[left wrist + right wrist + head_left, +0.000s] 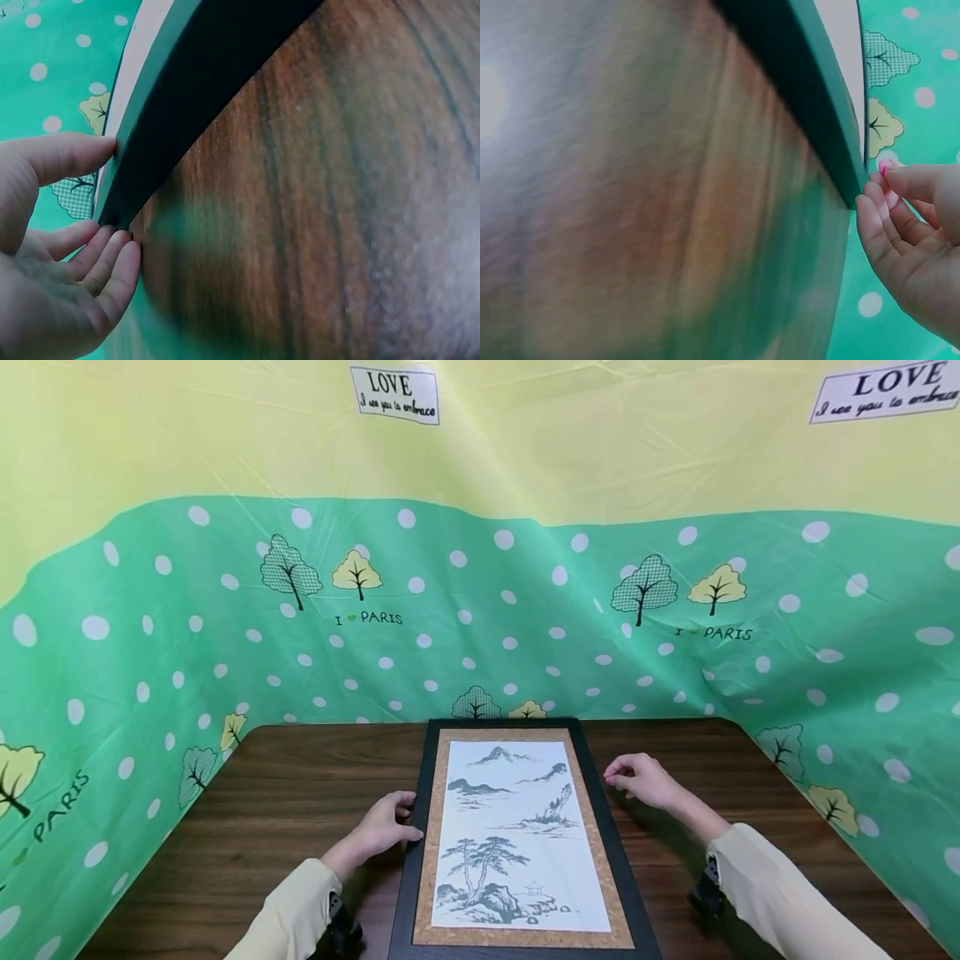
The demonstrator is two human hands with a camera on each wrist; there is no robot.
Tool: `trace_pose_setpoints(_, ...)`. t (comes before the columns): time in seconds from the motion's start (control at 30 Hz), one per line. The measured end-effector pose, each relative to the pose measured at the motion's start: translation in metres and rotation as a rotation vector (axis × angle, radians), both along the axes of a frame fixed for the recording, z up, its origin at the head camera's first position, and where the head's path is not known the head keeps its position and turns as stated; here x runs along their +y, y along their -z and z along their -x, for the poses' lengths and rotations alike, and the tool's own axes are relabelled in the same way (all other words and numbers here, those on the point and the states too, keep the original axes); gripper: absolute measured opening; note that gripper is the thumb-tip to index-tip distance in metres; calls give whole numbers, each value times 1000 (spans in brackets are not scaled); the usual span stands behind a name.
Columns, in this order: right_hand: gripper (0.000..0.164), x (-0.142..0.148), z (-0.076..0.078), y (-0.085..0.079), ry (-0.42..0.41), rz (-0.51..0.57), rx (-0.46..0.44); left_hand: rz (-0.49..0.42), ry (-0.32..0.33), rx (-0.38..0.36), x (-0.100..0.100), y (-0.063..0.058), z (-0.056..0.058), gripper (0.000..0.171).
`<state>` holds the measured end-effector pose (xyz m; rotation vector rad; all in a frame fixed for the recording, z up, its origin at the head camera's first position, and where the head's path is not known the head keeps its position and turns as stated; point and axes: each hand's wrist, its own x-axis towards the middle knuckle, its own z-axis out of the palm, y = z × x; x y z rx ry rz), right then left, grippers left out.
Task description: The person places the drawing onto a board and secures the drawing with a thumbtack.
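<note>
A cork board (618, 902) in a black frame (411, 893) lies on the wooden table, and a white sheet of paper (543, 893) with an ink landscape covers most of its cork. My left hand (378, 827) rests at the frame's left side, thumb and fingers spread apart, tips right at the edge. In the left wrist view the thumb (82, 156) meets the frame's side. Off the frame's right edge, my right hand (647, 782) pinches a small pink push pin (885, 166) between thumb and index finger; the fingertips hide most of it.
Dark wood table (300, 777) extends on both sides of the board. Behind and around it hangs a green and yellow cloth (420, 643) with white dots and trees. Each wrist wears a black camera, as on the left (343, 927).
</note>
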<state>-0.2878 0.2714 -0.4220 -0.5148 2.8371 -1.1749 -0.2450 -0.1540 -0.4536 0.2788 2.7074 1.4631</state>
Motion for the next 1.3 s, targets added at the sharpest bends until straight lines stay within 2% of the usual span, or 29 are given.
trace_pose_setpoints(0.27, 11, -19, 19, -14, -29, -41, 52, -12, 4, -5, -2, 3, 3, 61)
trace_pose_setpoints(0.43, 13, -33, 32, -20, -46, -46, 37, -3, 20, 0, -4, 6, 6, 60)
trace_pose_setpoints(0.63, 14, -53, 46, -23, -59, -51, 13, -6, 33, 4, -5, 4, 7, 60)
trace_pose_setpoints(0.77, 14, -67, 55, -25, -67, -65, 34, 5, 35, -1, -4, 3, 7, 60)
trace_pose_setpoints(0.97, 14, -86, 66, -22, -98, -32, 20, -5, 30, -20, -4, 2, 7, 60)
trace_pose_setpoints(1.17, 14, -104, 72, -11, -69, -4, -17, -5, 29, -26, -6, 4, 6, 60)
trace_pose_setpoints(1.3, 14, -115, 75, -1, -19, 40, -47, -9, 35, -22, -6, 5, 6, 60)
